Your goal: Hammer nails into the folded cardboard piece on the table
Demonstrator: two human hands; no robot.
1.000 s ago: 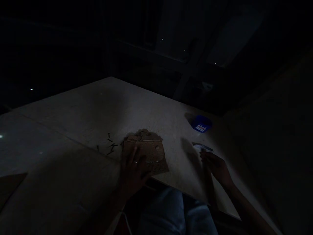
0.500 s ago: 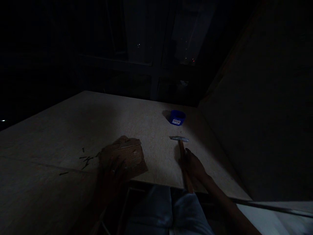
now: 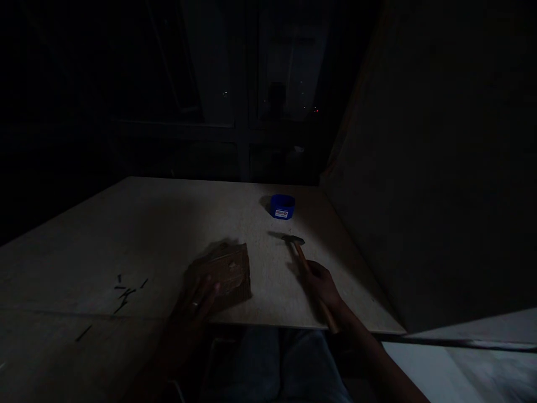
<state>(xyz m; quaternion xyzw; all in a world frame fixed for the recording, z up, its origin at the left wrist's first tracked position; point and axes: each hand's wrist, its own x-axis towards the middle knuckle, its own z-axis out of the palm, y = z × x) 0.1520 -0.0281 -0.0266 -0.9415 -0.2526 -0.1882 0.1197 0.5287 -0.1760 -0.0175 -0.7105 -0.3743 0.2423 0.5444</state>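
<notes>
Dim light covers the whole scene. My right hand (image 3: 325, 285) is wrapped round the wooden handle of a hammer (image 3: 304, 258); its metal head points away from me, low over the table, and I cannot tell whether it touches. A folded, torn piece of brown cardboard (image 3: 235, 271) lies near the table's front edge. Upon its left part rests my left hand (image 3: 195, 302), fingers stretched out, a ring on one of them; the thumb is lost in the dark. Several dark nails (image 3: 126, 294) are scattered to the left of the cardboard.
A blue plastic tub (image 3: 282, 207) with a white label stands at the back right of the pale table (image 3: 201, 210). Along the right side rises a dark wall panel (image 3: 419, 168). Behind the table is a dark window (image 3: 289, 73). My legs (image 3: 268, 364) are under the front edge.
The hammer has swung in my right hand, its head now tilted to the left. My left hand stays on the cardboard. The view has shifted, so the table items appear displaced.
</notes>
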